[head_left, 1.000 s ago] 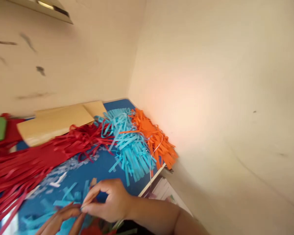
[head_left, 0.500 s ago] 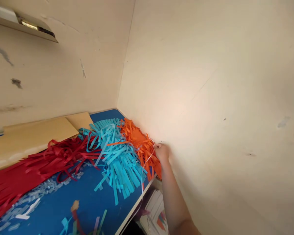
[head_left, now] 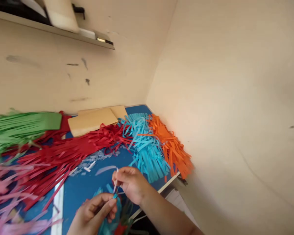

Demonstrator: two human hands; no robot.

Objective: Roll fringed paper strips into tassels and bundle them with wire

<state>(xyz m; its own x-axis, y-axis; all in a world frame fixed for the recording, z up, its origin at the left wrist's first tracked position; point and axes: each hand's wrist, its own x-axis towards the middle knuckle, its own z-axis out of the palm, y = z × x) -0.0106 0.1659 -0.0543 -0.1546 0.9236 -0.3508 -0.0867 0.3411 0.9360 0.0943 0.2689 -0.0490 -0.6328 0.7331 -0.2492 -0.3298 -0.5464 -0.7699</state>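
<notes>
Near the bottom centre, my left hand (head_left: 95, 212) pinches a small blue piece of paper that joins a bunch of blue strips (head_left: 109, 220) hanging below it. Just above and to the right, my right hand (head_left: 132, 184) has its thumb and fingers closed on a thin white ribbon (head_left: 115, 185). The ribbon runs down to the blue piece, and the hands are close together. Orange fringe (head_left: 170, 143) and light blue fringe (head_left: 147, 150) lie behind them on the blue table (head_left: 82, 189).
Red fringe (head_left: 80, 147), green fringe (head_left: 39, 124) and pink strips (head_left: 5, 195) cover the left side. Tan paper sheets (head_left: 95, 120) lie by the wall. A shelf (head_left: 63, 34) hangs above, and white papers (head_left: 178, 202) sit below the table edge.
The view has turned left. My right hand has moved from beside the orange fringe to the front, still with white ribbon, and my left hand has come into view holding the blue piece.
</notes>
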